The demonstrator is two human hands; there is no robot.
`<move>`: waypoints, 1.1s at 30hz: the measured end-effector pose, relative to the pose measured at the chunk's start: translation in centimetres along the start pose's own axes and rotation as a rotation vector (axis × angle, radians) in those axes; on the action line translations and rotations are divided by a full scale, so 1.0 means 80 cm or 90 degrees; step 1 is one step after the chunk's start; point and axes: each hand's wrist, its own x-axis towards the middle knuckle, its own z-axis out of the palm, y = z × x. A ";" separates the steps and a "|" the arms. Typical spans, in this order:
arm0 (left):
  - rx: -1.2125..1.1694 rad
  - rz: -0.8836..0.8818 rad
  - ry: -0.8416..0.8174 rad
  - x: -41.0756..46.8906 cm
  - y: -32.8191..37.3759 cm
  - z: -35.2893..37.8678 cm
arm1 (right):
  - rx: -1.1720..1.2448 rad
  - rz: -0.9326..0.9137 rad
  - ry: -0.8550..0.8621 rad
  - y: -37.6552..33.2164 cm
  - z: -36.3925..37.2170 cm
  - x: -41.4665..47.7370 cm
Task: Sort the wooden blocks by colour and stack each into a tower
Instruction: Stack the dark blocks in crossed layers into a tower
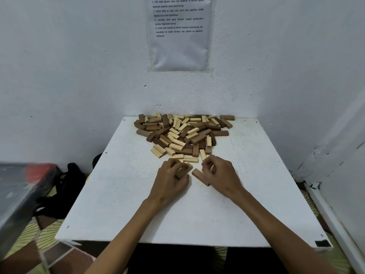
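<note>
Your left hand grips a brown block; your right hand curls its fingers alongside; forearms converge forward.

Dark and pale wooden blocks lie jumbled in one heap.

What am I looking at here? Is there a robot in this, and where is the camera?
There is no robot here: these are a person's two bare hands. The single picture comes from a camera worn on the person's head. It looks forward and down, so the arms reach in from the bottom. On the white table, near the wall, lies a mixed pile of dark and pale wooden blocks. The left hand curls its fingers round one brown block. A second brown block lies flat on the table right by the right hand. That hand's fingers are curled, but I cannot tell whether they grip anything. A printed sheet hangs on the wall behind.
</note>
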 end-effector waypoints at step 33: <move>0.011 -0.005 -0.083 -0.002 0.027 -0.007 | -0.178 0.125 -0.027 0.009 -0.032 0.001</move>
